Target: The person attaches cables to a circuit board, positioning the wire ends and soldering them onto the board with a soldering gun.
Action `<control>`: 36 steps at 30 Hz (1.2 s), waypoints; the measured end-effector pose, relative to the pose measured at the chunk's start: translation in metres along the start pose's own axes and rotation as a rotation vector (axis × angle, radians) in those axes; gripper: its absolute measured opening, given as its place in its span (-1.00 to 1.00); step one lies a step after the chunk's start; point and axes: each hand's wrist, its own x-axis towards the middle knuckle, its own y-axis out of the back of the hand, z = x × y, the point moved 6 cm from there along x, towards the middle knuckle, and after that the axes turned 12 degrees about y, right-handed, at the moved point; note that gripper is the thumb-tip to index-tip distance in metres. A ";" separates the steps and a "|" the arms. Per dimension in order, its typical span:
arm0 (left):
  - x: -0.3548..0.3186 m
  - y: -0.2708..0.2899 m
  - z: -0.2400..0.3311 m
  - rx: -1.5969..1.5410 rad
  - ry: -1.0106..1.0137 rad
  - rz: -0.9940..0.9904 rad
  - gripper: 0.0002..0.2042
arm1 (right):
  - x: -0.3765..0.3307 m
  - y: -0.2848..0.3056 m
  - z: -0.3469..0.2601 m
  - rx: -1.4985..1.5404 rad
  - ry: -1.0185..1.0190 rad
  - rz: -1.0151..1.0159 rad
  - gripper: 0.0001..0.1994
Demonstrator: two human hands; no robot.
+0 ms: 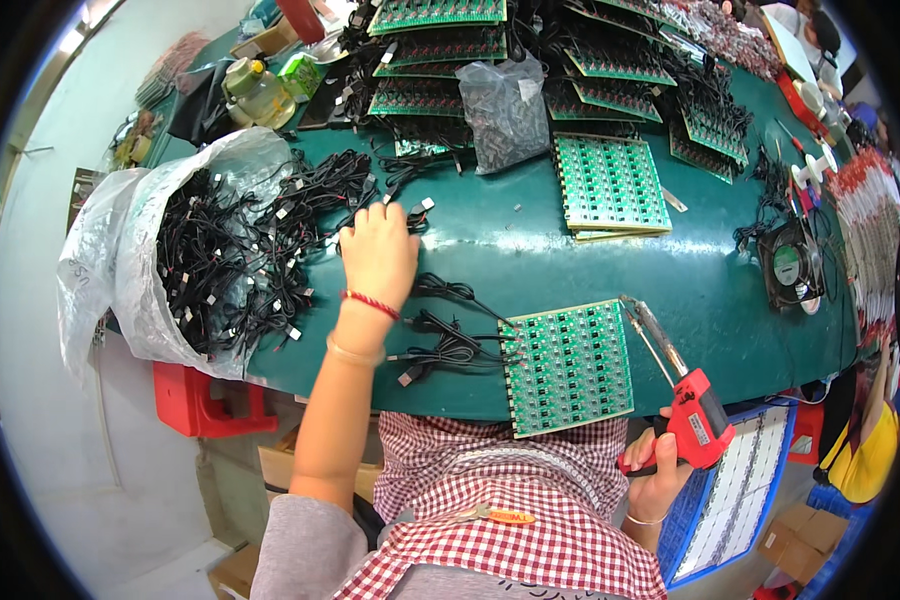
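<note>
My left hand point(378, 250) reaches out over the green table point(530, 250) and rests on a black cable with white connectors point(410, 208), fingers closed around it at the edge of a spilled heap. My right hand point(658, 478) grips a red soldering gun point(692, 412) below the table's front edge, its metal tip pointing up toward a green circuit board panel point(568, 365) lying at the edge in front of me. Two bundled black cables point(448, 340) lie left of that panel.
A clear plastic bag of black cables point(185, 250) sags off the table's left end above a red stool point(205, 405). A stack of green panels point(610, 185), a bag of small parts point(505, 110), more boards and a small fan point(792, 265) crowd the far side. A blue tray point(735, 490) sits beside my right hand.
</note>
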 end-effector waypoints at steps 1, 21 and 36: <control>0.005 -0.011 -0.009 -0.113 0.007 -0.048 -0.82 | 0.000 -0.001 0.001 0.001 -0.011 0.008 -0.64; -0.172 0.045 0.105 -1.527 0.478 -1.561 -0.90 | 0.014 -0.081 -0.004 -0.226 -0.134 -0.316 -0.67; -0.149 0.064 0.093 -1.095 0.023 -0.670 -0.91 | 0.012 -0.078 0.008 -0.087 -0.296 -0.272 -0.87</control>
